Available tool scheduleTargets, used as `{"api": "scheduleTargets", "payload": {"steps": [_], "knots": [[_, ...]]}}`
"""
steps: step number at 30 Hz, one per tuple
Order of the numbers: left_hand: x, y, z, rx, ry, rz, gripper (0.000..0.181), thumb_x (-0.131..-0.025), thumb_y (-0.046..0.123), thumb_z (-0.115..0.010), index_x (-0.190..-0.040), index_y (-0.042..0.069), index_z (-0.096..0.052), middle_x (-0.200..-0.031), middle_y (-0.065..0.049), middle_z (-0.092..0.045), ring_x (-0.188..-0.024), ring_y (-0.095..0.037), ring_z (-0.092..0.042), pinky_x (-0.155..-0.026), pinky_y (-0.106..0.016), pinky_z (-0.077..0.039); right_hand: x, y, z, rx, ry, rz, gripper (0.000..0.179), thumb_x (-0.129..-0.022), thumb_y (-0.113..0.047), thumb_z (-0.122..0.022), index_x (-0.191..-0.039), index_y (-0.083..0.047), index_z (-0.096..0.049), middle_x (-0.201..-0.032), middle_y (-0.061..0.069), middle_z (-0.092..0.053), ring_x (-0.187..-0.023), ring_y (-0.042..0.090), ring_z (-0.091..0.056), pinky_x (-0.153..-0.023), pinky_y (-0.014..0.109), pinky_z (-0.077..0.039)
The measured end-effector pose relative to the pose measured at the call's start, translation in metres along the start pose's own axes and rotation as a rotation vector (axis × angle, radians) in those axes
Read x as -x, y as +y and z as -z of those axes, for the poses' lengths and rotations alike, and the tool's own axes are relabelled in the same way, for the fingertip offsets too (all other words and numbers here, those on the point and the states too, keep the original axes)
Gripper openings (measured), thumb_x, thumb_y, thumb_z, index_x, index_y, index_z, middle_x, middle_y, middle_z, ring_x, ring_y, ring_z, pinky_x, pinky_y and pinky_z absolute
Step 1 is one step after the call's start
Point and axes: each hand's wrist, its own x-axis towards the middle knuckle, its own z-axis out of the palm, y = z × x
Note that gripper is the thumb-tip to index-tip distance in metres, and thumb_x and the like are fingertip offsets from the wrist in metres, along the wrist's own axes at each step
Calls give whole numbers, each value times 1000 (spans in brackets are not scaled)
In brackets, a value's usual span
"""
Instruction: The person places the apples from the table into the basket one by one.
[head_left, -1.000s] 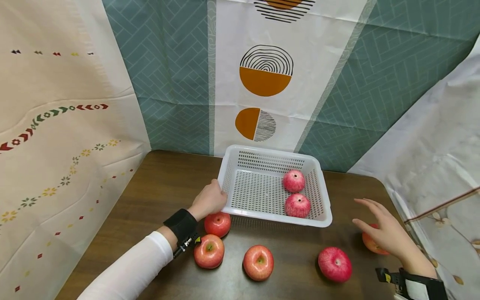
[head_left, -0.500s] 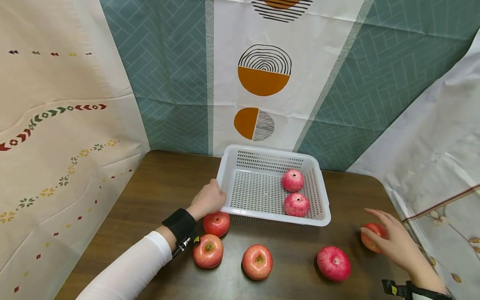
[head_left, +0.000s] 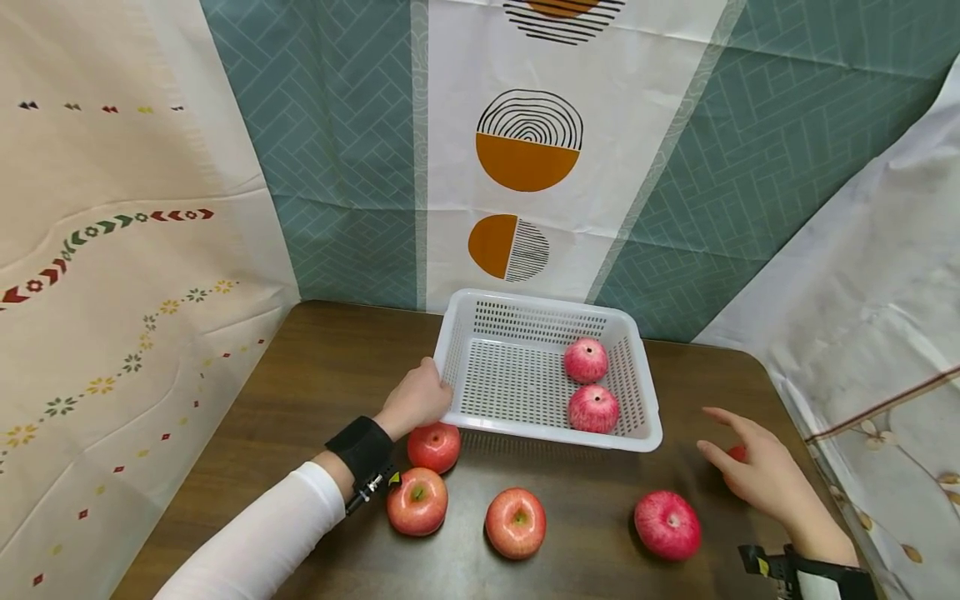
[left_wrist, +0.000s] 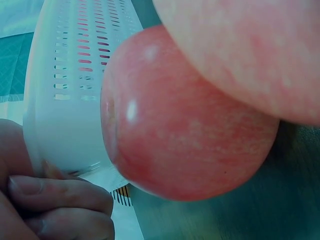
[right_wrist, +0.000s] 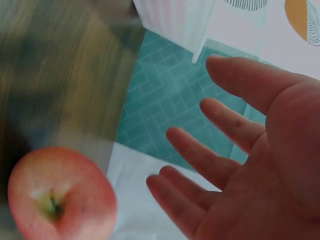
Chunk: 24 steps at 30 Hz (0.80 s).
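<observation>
My left hand [head_left: 416,397] grips the near-left corner of a white plastic basket [head_left: 502,375]; its curled fingers [left_wrist: 70,197] show at the corner in the left wrist view. Inside, on the right, sit two pinkish-red apples [head_left: 586,360]. Beside the left wrist are a red apple [head_left: 434,447] close to the basket and another apple [head_left: 417,502] nearer me. My right hand [head_left: 765,475] hovers with fingers spread over a red apple [head_left: 738,453], mostly hidden behind it in the head view. The right wrist view shows that apple [right_wrist: 62,195] apart from the fingers, stem visible.
An apple [head_left: 516,523] lies in front of the basket, and a deep pink apple [head_left: 668,525] lies to its right. The brown table [head_left: 337,350] meets hanging patterned cloths [head_left: 352,167] at the back and both sides.
My right hand dipped right and toward me, uncovering the far-right apple, then came back left and now covers most of it. The left hand and basket have stayed in place.
</observation>
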Motion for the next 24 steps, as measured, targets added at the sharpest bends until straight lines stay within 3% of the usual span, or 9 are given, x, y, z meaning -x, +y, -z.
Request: {"api": "scheduleTargets", "payload": {"steps": [6,15,24], "knots": [[1,1,2,4,4,-10,46,-101,15,-57,-137,-13,-46,-108,-21,-66,-83,-29,-67,-67,-40,-54,8,21,2,12,1,-17,59,-99,-29,-77,-143,4,-57,-135,41,-56,-123,58,-52,-94,72,-44],[0,0,2,10,-1,-8,46,-102,16,-57,-137,-12,-46,-108,-20,-66,-83,-28,-67,-66,-39,-53,15,50,-3,43,-133,-149,74,-96,-36,-78,-146,9,-48,-140,53,-36,-123,72,-42,-92,81,-42],[1,2,2,14,-11,-7,47,-102,16,-57,-138,-12,-44,-110,-21,-66,-83,-28,-67,-66,-38,-54,20,64,-10,8,-132,-144,85,-91,-30,-84,-151,11,-39,-141,55,-31,-124,74,-38,-92,82,-40]]}}
